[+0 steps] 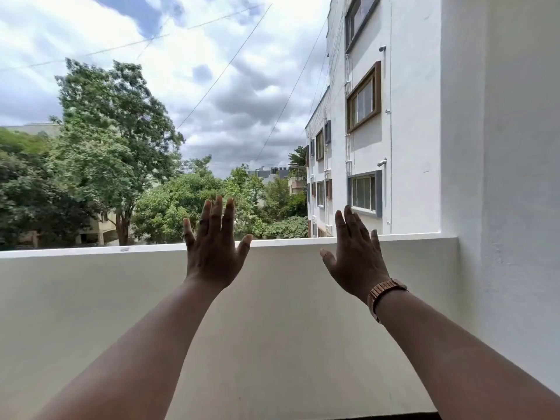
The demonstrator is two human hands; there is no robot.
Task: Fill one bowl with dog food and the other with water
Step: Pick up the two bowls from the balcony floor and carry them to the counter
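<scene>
White balcony wall (91,298) faces trees (106,153) and a white building (394,116); left hand (212,256) and right hand (356,259) are raised before it, fingers spread, holding nothing; no bowls in view

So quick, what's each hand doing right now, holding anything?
Left hand: open, fingers spread, holding nothing.
Right hand: open, fingers straight, holding nothing.
</scene>
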